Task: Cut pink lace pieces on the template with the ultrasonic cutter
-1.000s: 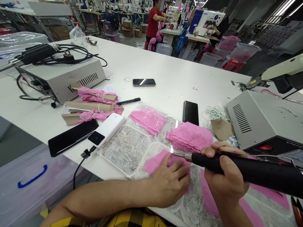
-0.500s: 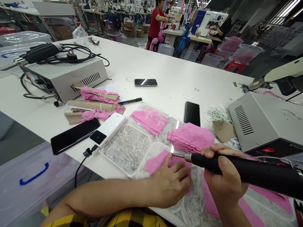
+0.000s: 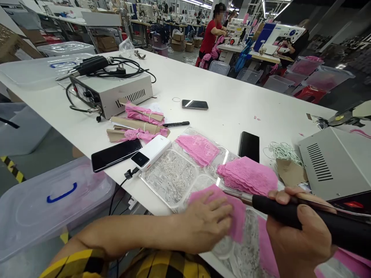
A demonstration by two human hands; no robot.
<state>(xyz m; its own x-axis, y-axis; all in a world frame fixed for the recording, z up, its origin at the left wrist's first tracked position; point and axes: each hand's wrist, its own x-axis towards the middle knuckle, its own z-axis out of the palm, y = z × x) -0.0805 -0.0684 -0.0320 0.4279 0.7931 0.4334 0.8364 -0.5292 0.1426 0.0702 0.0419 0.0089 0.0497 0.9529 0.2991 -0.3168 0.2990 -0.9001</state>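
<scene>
My left hand lies flat on a pink lace piece, pressing it onto a clear plastic template sheet. My right hand grips a black-handled cutting tool whose metal tip points left, just above the pink piece near my left fingers. Right behind the tip sits a stack of cut pink lace pieces, and a single pink lace piece lies farther left on the sheet.
On the white table stand two grey control boxes. Also there: a white power bank, three phones, a black pen and wrapped lace bundles. A clear bin stands at the left. A person in red works in the background.
The view has swung left and the scene shifted right. My left hand slid a little over the pink piece; the tool stays in my right hand, its tip still at the fabric.
</scene>
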